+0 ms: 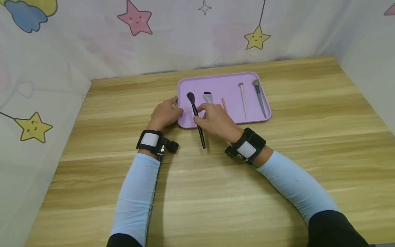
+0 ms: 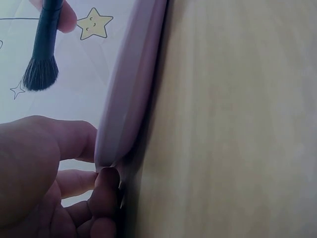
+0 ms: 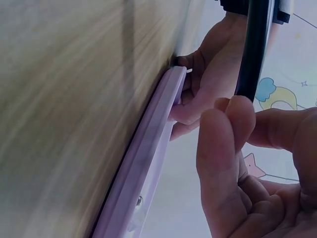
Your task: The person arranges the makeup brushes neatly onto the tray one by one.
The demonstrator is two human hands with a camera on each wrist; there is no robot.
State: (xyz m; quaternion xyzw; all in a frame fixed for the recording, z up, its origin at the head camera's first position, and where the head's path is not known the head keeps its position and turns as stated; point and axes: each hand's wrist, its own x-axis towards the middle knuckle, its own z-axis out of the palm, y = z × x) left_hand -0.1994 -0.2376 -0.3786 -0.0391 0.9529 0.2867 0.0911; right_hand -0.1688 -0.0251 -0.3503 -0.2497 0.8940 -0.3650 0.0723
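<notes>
My right hand (image 1: 217, 118) pinches a black makeup brush (image 1: 193, 106) by its handle, between thumb and fingertips. Its dark, fluffy head points away from me over the left part of a lilac tray (image 1: 228, 85), and the handle's end reaches past the tray's near edge. At the tray's left side, my left hand (image 1: 163, 113) grips the rim. In the left wrist view the thumb and fingers pinch the tray edge (image 2: 124, 94), with the dark brush head (image 2: 40, 74) above. The right wrist view shows the brush handle (image 3: 255, 49) between the fingertips.
On the tray lie a flat brush with a black tip (image 1: 207, 97), partly behind my right hand, a short orange stick (image 1: 224, 104), a slim white brush (image 1: 243, 99) and a green-handled brush (image 1: 260, 97). Behind the wooden table (image 1: 231, 192) hangs a star-printed cloth (image 1: 185, 44).
</notes>
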